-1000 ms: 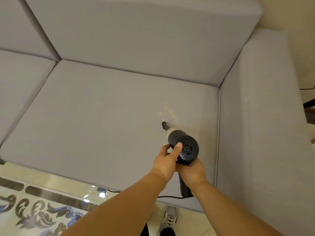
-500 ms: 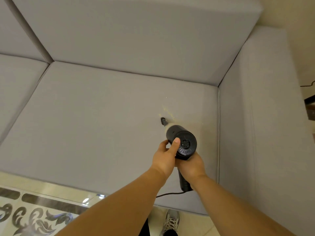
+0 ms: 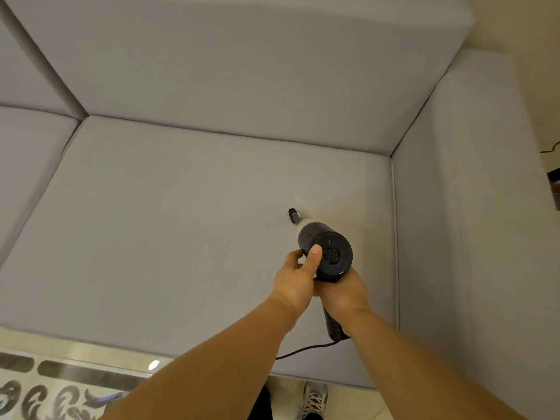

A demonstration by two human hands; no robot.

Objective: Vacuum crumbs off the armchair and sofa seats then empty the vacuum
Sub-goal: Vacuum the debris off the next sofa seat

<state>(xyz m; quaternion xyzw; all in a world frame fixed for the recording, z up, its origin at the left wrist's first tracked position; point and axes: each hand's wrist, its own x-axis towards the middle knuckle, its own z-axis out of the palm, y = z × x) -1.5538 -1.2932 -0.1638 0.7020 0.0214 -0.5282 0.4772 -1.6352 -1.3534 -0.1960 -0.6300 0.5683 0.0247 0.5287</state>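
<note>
A black handheld vacuum [image 3: 325, 253] points down at the grey sofa seat cushion [image 3: 181, 225], its narrow nozzle [image 3: 293, 216] touching the fabric. Pale crumbs [image 3: 306, 206] lie just right of and beyond the nozzle tip. My right hand [image 3: 344, 294] grips the vacuum's handle from below. My left hand [image 3: 298, 275] holds the side of the vacuum body, thumb resting on its rear rim. A black cord [image 3: 306, 350] trails from the handle's base over the front edge of the seat.
The sofa's backrest [image 3: 242, 62] rises behind the seat and its armrest [image 3: 472, 237] walls the right side. A second seat cushion [image 3: 27, 153] adjoins on the left. A patterned glass table [image 3: 60, 389] stands at the lower left. My shoe [image 3: 315, 398] is on the floor.
The vacuum and both hands moved slightly forward along the seat, and the visible patch of crumbs by the nozzle has shrunk. The view has shifted a little to the left.
</note>
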